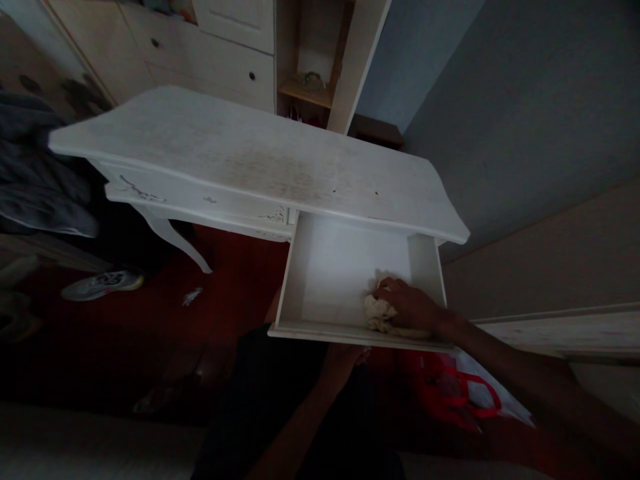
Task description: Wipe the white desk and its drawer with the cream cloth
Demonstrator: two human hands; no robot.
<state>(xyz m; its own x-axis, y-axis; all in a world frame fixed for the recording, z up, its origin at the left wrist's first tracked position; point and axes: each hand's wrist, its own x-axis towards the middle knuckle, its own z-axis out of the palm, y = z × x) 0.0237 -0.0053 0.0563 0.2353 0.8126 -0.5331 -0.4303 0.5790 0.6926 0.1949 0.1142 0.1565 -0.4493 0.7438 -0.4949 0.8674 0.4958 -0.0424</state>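
Note:
A white desk [200, 133] stands in front of me with its right drawer [330, 267] pulled out. Inside the drawer, my right hand [407, 307] is closed on a crumpled cream cloth [380, 313], pressed to the drawer floor near the front right. My left hand [343, 363] is just below the drawer's front panel, close against its underside. Its fingers are mostly hidden there and dim, so their grip is unclear. Dark smudges mark the middle of the desktop.
A pale cabinet [215, 50] and an open shelf unit [305, 90] stand behind the desk. Dark clothing [40, 167] hangs at the left, above a shoe [103, 285] on the red-brown floor. A red bag [445, 393] lies below the drawer at right, near the wall.

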